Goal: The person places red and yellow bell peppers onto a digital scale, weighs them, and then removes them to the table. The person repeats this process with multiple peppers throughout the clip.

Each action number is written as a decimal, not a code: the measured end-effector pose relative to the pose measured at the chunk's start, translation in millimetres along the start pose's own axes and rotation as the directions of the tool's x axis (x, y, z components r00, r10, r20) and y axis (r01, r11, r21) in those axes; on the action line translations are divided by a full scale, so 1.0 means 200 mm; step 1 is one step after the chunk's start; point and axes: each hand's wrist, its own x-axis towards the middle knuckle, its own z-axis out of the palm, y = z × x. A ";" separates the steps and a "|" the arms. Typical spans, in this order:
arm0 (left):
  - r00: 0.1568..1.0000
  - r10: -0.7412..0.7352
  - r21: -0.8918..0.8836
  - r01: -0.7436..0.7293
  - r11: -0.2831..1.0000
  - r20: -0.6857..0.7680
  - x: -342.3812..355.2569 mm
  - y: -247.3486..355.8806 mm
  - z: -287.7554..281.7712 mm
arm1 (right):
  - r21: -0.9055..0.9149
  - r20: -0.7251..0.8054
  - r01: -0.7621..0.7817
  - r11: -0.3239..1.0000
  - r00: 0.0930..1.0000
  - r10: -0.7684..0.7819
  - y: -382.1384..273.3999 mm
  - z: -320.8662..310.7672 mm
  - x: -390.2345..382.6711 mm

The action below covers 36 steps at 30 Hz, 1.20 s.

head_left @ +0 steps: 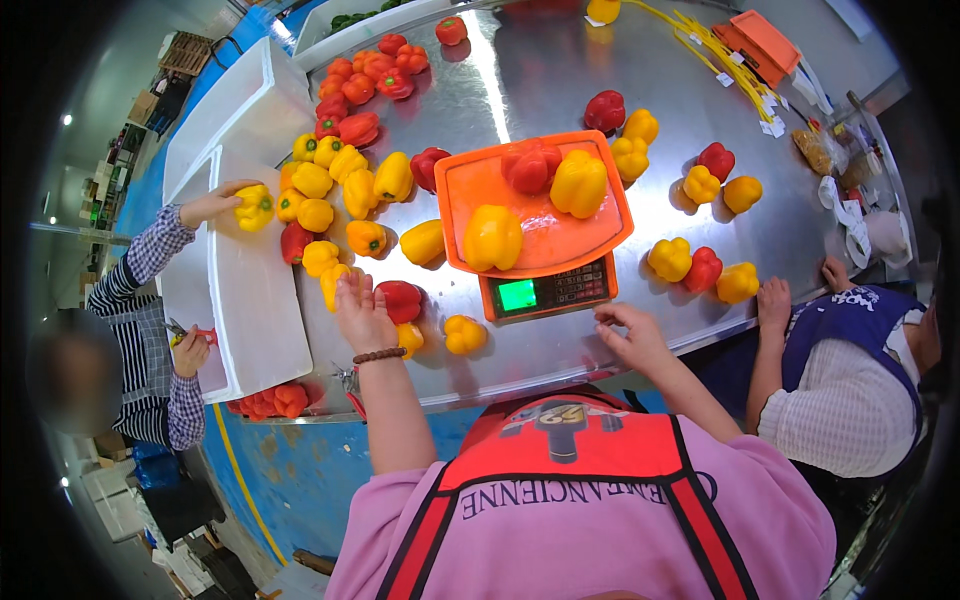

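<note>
My left hand (363, 313), a brown beaded bracelet at its wrist, reaches among loose bell peppers with its fingers stretched out. It is beside a yellow bell pepper (331, 289) and a red bell pepper (400, 301); whether it touches them I cannot tell. My right hand (637, 336) hovers by the right corner of the scale (550, 291), fingers loosely apart, holding nothing. On the scale's orange tray (475, 196) lie one red bell pepper (530, 166) and two yellow ones (492, 238). The scale's display glows green.
Left, a co-worker's hand holds a yellow pepper (254, 208) over a white foam box (262, 330); the other holds red-handled scissors (190, 335). Mixed pepper groups (671, 259) lie to the right, near another person's hands. Yellow ties (690, 40) and an orange basket (757, 48) lie far right.
</note>
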 end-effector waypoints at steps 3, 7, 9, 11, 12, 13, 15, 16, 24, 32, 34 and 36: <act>0.999 0.033 0.027 -0.034 0.999 0.036 -0.05 -0.02 0.03 | -0.051 0.084 0.037 0.998 0.996 -0.033 -0.03 0.05 0.00; 0.994 0.002 0.044 -0.007 0.999 0.106 -0.10 -0.10 0.06 | -0.091 0.112 0.093 0.992 0.990 -0.082 -0.03 0.07 -0.02; 0.990 -0.043 0.042 0.038 0.998 0.131 -0.17 -0.13 0.12 | -0.081 0.115 0.065 0.995 0.992 -0.055 -0.03 0.06 -0.03; 0.988 -0.063 0.084 0.052 0.995 0.140 -0.22 -0.16 0.16 | -0.079 0.114 0.049 0.996 0.993 -0.040 -0.04 0.05 -0.04; 0.985 -0.022 0.169 -0.008 0.986 0.174 -0.21 -0.20 0.15 | -0.083 0.113 0.052 0.995 0.993 -0.042 -0.04 0.04 -0.04; 0.983 0.001 0.228 -0.044 0.973 0.184 -0.21 -0.25 0.14 | -0.088 0.112 0.053 0.995 0.993 -0.043 -0.04 0.04 -0.04; 0.886 0.162 0.315 -0.318 0.894 0.434 -0.29 -0.29 0.19 | -0.077 0.053 0.064 0.995 0.997 -0.060 -0.02 0.02 -0.02; 0.833 0.163 0.525 -0.471 0.709 0.528 -0.33 -0.27 0.22 | -0.067 0.019 0.059 0.996 0.998 -0.058 -0.02 0.01 -0.01; 0.444 0.335 0.437 -0.894 0.099 0.831 -0.29 -0.35 0.51 | 0.031 -0.231 0.078 0.996 0.970 -0.069 -0.13 -0.14 0.16; 0.478 0.086 0.476 -0.878 0.043 0.874 -0.08 -0.11 0.81 | 0.120 -0.173 0.002 0.993 0.985 0.019 -0.09 -0.06 0.08; 0.496 -0.034 0.497 -0.863 0.094 0.868 -0.03 -0.15 0.80 | 0.120 -0.157 -0.018 0.993 0.987 0.037 -0.07 -0.03 0.06; 0.420 0.029 0.413 -0.901 0.134 0.907 -0.04 -0.19 0.76 | 0.119 -0.144 -0.033 0.992 0.988 0.050 -0.05 0.00 0.04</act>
